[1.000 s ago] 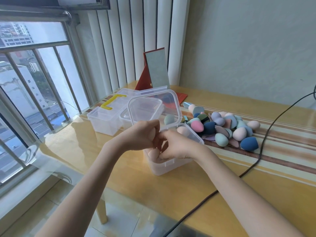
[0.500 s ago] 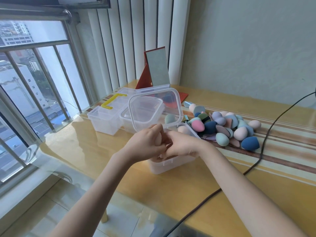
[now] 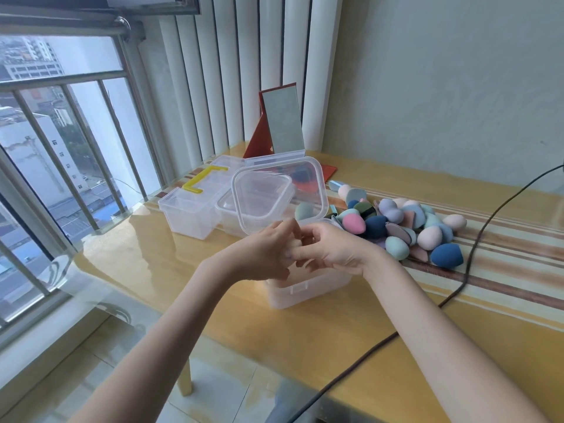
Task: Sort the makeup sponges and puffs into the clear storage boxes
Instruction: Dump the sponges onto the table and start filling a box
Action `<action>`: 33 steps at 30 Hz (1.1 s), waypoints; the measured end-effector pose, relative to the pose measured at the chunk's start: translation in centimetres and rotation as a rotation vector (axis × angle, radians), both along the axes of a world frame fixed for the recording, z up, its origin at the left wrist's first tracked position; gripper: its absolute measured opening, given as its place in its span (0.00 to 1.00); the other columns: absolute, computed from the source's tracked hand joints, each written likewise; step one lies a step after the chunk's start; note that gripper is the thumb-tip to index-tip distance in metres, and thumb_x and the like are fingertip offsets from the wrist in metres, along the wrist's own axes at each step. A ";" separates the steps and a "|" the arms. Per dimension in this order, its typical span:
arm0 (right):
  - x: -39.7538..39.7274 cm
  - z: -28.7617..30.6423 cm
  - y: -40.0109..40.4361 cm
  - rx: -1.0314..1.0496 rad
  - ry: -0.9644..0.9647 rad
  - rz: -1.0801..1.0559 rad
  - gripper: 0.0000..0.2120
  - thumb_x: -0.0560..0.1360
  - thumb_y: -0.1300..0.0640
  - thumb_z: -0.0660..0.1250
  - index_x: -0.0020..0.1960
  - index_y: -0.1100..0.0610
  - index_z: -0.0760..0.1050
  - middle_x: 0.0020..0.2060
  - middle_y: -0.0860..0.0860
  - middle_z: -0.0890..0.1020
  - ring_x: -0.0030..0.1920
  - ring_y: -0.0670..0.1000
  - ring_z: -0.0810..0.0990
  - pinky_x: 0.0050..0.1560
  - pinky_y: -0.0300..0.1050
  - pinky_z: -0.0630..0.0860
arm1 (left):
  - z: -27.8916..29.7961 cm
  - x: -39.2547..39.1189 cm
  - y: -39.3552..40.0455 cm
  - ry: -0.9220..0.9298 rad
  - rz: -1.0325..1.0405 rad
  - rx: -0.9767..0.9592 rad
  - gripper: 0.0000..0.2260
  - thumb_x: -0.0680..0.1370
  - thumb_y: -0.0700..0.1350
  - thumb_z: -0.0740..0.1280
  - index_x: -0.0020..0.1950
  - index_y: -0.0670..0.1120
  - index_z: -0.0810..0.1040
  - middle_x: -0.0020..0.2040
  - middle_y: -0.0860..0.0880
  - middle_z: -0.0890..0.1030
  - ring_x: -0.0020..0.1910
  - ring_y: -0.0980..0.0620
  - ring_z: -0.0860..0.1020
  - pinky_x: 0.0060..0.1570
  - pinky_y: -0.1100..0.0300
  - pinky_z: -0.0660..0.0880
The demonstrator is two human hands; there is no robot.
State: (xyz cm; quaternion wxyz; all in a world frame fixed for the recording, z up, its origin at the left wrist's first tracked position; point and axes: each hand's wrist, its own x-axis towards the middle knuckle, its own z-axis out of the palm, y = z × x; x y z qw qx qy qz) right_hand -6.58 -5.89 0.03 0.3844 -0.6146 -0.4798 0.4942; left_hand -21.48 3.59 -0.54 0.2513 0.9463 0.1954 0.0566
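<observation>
Hands: left hand [image 3: 262, 254] and right hand [image 3: 331, 250] meet with fingers curled over the clear plastic storage box [image 3: 308, 290], centre frame; what they pinch, cannot tell.
Sponges: multicoloured teardrop sponge pile [image 3: 406, 228] on bench [image 3: 366, 346], right of centre.
Risk: upright hinged lid [image 3: 279, 193] could drop; a small piece could slip.

Both forearms reach forward; left hand [image 3: 265, 251] and right hand [image 3: 331, 247] meet, fingers curled and touching each other.
</observation>
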 end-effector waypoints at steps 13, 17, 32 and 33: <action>-0.6 1.4 -0.5 -0.011 -0.426 0.213 0.17 0.70 0.66 0.70 0.45 0.43 0.75 0.45 0.43 0.81 0.39 0.35 0.77 0.44 0.32 0.73 | 1.3 0.4 0.8 0.284 -0.077 0.121 0.11 0.78 0.41 0.63 0.59 0.43 0.68 0.53 0.48 0.78 0.50 0.48 0.76 0.48 0.58 0.70; -1.3 1.4 0.0 -0.033 -0.550 0.273 0.15 0.70 0.63 0.71 0.43 0.43 0.80 0.40 0.44 0.82 0.39 0.43 0.77 0.41 0.32 0.73 | 1.4 0.5 0.7 0.372 -0.145 0.151 0.13 0.77 0.38 0.60 0.62 0.45 0.70 0.55 0.46 0.77 0.55 0.46 0.75 0.57 0.50 0.72; -0.8 1.3 -0.6 -0.083 -0.403 0.077 0.05 0.74 0.57 0.71 0.49 0.57 0.82 0.43 0.53 0.86 0.44 0.47 0.84 0.43 0.36 0.78 | 0.8 0.9 0.7 0.414 -0.183 0.238 0.09 0.81 0.45 0.57 0.55 0.44 0.75 0.47 0.48 0.74 0.54 0.49 0.70 0.56 0.56 0.67; -0.9 1.0 -0.5 -0.102 -0.446 0.089 0.07 0.75 0.55 0.70 0.49 0.57 0.83 0.43 0.53 0.86 0.44 0.47 0.84 0.44 0.38 0.79 | 0.7 0.9 0.7 0.428 -0.192 0.258 0.10 0.81 0.45 0.56 0.54 0.45 0.76 0.46 0.49 0.74 0.54 0.50 0.69 0.56 0.57 0.65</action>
